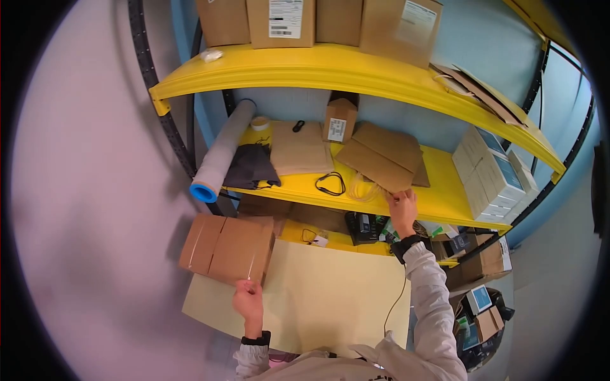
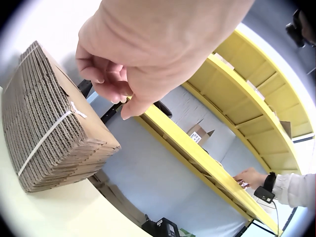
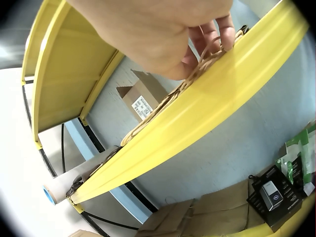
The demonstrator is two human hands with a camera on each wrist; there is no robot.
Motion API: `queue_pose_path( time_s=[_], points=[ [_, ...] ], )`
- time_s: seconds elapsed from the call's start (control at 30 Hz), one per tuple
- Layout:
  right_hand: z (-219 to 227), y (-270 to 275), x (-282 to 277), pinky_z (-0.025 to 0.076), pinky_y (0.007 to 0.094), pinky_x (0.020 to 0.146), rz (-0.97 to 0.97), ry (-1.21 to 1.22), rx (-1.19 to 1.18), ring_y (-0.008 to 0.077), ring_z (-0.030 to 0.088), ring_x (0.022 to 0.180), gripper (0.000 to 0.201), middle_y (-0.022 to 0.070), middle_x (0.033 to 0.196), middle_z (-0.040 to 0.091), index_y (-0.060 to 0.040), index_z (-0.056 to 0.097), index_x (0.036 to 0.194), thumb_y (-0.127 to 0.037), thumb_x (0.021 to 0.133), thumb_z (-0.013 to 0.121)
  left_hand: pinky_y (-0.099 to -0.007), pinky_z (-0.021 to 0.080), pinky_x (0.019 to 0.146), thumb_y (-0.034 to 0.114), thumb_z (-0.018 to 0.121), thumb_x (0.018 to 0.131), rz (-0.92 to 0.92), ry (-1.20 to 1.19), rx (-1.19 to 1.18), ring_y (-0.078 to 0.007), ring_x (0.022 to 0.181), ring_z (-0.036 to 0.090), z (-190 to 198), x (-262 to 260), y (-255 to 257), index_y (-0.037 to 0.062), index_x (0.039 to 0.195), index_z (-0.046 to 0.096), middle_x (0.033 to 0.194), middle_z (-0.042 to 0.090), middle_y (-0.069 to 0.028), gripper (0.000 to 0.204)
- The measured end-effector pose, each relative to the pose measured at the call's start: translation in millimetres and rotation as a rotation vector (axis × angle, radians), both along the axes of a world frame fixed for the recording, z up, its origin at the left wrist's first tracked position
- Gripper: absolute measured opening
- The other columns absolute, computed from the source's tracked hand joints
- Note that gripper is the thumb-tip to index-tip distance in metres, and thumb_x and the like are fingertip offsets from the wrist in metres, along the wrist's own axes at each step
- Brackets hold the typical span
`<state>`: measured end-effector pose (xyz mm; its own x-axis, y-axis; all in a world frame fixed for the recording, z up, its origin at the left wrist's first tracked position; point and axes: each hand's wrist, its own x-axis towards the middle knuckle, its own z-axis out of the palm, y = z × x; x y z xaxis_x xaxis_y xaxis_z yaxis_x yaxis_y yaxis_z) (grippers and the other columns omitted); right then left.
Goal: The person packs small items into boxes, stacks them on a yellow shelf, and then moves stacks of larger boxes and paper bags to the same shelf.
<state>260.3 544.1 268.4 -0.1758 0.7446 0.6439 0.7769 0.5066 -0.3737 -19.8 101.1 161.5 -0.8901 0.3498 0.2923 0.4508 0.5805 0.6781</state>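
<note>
In the head view my left hand [image 1: 248, 301] is at the near edge of a bundle of flattened cardboard boxes [image 1: 223, 246]. The left wrist view shows that hand's fingers [image 2: 112, 93] loosely curled with nothing in them, beside the bundle and its white tie string [image 2: 47, 137]. My right hand [image 1: 403, 211] is at the front edge of the yellow middle shelf [image 1: 434, 209]. Its fingers curl at a beige cord [image 3: 174, 95], which lies along that edge. Close behind the hand are brown paper bags [image 1: 383, 155].
A black cable loop [image 1: 330, 184], a dark cloth bag [image 1: 252, 166] and a grey roll [image 1: 223, 151] lie on the same shelf. White boxes [image 1: 487, 174] stand at its right end. Below is a pale tabletop [image 1: 337, 292]. Cartons [image 1: 283, 28] fill the upper shelf.
</note>
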Motion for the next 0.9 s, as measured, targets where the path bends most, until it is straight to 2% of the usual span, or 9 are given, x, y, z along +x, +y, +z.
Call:
queue_pose_path(
  time_s=[0.2, 0.27, 0.4, 0.47, 0.63, 0.73, 0.77, 0.83, 0.9],
  points=[
    [3, -10, 2, 0.056, 0.0505, 0.086, 0.017, 0.022, -0.034, 0.0401, 0.062, 0.109, 0.011, 0.0134, 0.114, 0.065, -0.0055, 0.071, 0.089, -0.012, 0.087, 0.079, -0.0457, 0.053, 0.06, 0.022, 0.087, 0.089, 0.003, -0.037, -0.076, -0.0301, 0.063, 0.07, -15, -12, -13, 0.0128, 0.101, 0.07, 0.068, 0.068, -0.007, 0.023],
    [3, -15, 3, 0.055, 0.05, 0.086, 0.043, 0.01, 0.031, 0.0387, 0.061, 0.105, 0.011, 0.0121, 0.107, 0.064, -0.0067, 0.071, 0.093, -0.011, 0.088, 0.08, -0.0461, 0.054, 0.06, 0.022, 0.087, 0.089, 0.009, -0.031, -0.089, -0.0308, 0.064, 0.07, -23, -16, -16, 0.0124, 0.101, 0.07, 0.069, 0.069, -0.0076, 0.023],
    [1, -34, 7, 0.055, 0.0506, 0.088, 0.039, -0.013, 0.058, 0.041, 0.06, 0.111, 0.017, 0.0147, 0.111, 0.063, -0.0068, 0.069, 0.098, -0.012, 0.087, 0.081, -0.0466, 0.056, 0.062, 0.024, 0.087, 0.089, 0.014, -0.035, -0.124, -0.0324, 0.067, 0.072, -30, -20, -20, 0.0113, 0.099, 0.071, 0.073, 0.072, -0.0089, 0.023],
    [0, -44, 5, 0.054, 0.0506, 0.089, 0.101, 0.06, 0.157, 0.0412, 0.061, 0.111, 0.019, 0.0148, 0.11, 0.063, -0.0077, 0.069, 0.101, -0.01, 0.086, 0.081, -0.0466, 0.056, 0.063, 0.027, 0.087, 0.088, 0.004, -0.059, -0.127, -0.0328, 0.068, 0.073, -31, -21, -21, 0.011, 0.098, 0.071, 0.074, 0.073, -0.009, 0.025],
    [-7, -95, 7, 0.054, 0.0504, 0.086, 0.197, 0.072, 0.058, 0.0406, 0.062, 0.107, 0.015, 0.0145, 0.107, 0.064, -0.0082, 0.07, 0.097, -0.006, 0.086, 0.08, -0.0472, 0.057, 0.064, 0.032, 0.09, 0.085, -0.058, -0.103, -0.189, -0.0327, 0.072, 0.074, -41, -21, -21, 0.0103, 0.096, 0.07, 0.076, 0.074, -0.0088, 0.032],
    [-18, -119, 9, 0.055, 0.0477, 0.083, 0.358, 0.121, -0.064, 0.0385, 0.064, 0.101, 0.013, 0.0115, 0.099, 0.065, -0.0084, 0.071, 0.092, -0.004, 0.085, 0.081, -0.0473, 0.057, 0.065, 0.034, 0.092, 0.084, -0.07, -0.079, -0.165, -0.032, 0.073, 0.074, -38, -18, -11, 0.0098, 0.094, 0.068, 0.079, 0.074, -0.0079, 0.035],
    [-25, -127, 11, 0.055, 0.0477, 0.083, 0.354, 0.117, -0.077, 0.0385, 0.064, 0.101, 0.013, 0.0115, 0.099, 0.065, -0.0084, 0.071, 0.092, -0.004, 0.085, 0.081, -0.0474, 0.057, 0.065, 0.035, 0.092, 0.084, -0.072, -0.073, -0.178, -0.0318, 0.073, 0.074, -37, -17, -11, 0.0099, 0.093, 0.067, 0.079, 0.073, -0.0075, 0.036],
    [-42, -145, 13, 0.055, 0.0474, 0.083, 0.38, 0.161, -0.249, 0.0377, 0.065, 0.1, 0.01, 0.0107, 0.096, 0.067, -0.0076, 0.072, 0.09, -0.004, 0.086, 0.08, -0.0474, 0.057, 0.064, 0.035, 0.092, 0.084, -0.078, -0.073, -0.205, -0.0317, 0.074, 0.073, -36, -17, -11, 0.0099, 0.091, 0.066, 0.079, 0.073, -0.0072, 0.037],
    [-52, -158, 16, 0.056, 0.046, 0.083, 0.386, 0.146, -0.262, 0.0365, 0.067, 0.098, 0.008, 0.0114, 0.095, 0.068, -0.0063, 0.073, 0.089, -0.005, 0.086, 0.08, -0.0474, 0.056, 0.064, 0.035, 0.092, 0.082, -0.054, -0.062, -0.223, -0.0315, 0.073, 0.072, -38, -20, -10, 0.0104, 0.089, 0.064, 0.078, 0.07, -0.0069, 0.038]
  ],
)
